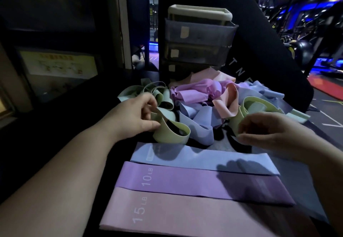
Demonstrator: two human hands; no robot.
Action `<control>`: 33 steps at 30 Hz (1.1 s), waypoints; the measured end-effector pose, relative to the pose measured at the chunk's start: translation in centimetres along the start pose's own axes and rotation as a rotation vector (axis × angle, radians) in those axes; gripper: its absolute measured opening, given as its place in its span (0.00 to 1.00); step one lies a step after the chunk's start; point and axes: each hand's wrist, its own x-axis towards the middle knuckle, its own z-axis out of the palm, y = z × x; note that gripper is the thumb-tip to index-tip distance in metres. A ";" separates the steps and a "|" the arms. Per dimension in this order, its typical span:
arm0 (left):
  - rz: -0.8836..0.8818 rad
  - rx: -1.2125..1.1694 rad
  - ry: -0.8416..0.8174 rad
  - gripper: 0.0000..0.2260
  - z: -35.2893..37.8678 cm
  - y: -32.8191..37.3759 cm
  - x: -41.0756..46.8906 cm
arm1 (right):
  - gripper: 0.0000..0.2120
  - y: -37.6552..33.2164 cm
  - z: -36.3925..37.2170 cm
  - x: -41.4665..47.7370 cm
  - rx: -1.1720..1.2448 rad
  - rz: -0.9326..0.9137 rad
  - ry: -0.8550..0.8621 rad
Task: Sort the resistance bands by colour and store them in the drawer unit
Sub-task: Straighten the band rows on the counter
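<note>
Pastel resistance bands heaped mid-frame.
The left hand pinches a pale green looped rubber band; the right hand curls beside another, grip unclear. A grey translucent drawer unit stands behind, upper centre.

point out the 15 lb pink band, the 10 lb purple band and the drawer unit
15 lb pink band [185, 216]: head view, middle of its flat face.
10 lb purple band [185, 181]: head view, flat middle.
drawer unit [199, 34]: head view, top drawer's front.
</note>
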 end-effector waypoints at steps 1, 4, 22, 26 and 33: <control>0.015 -0.002 -0.013 0.17 0.1 0.0 0.0 | 0.06 -0.6 0.3 0.2 0.036 -0.020 -0.011; 0.033 0.038 -0.045 0.15 0.2 -0.1 0.2 | 0.13 -2.0 1.8 1.4 -0.052 -0.099 -0.067; 0.006 -0.002 0.046 0.19 0.9 -1.7 1.1 | 0.09 -5.9 8.2 8.2 -0.839 -0.115 0.039; 0.085 -0.060 0.062 0.16 1.0 -1.5 1.2 | 0.09 -5.8 8.3 8.6 -0.731 -0.080 0.100; 0.113 -0.285 -0.017 0.16 0.6 -0.7 1.0 | 0.04 -6.5 7.6 9.5 0.062 0.030 0.164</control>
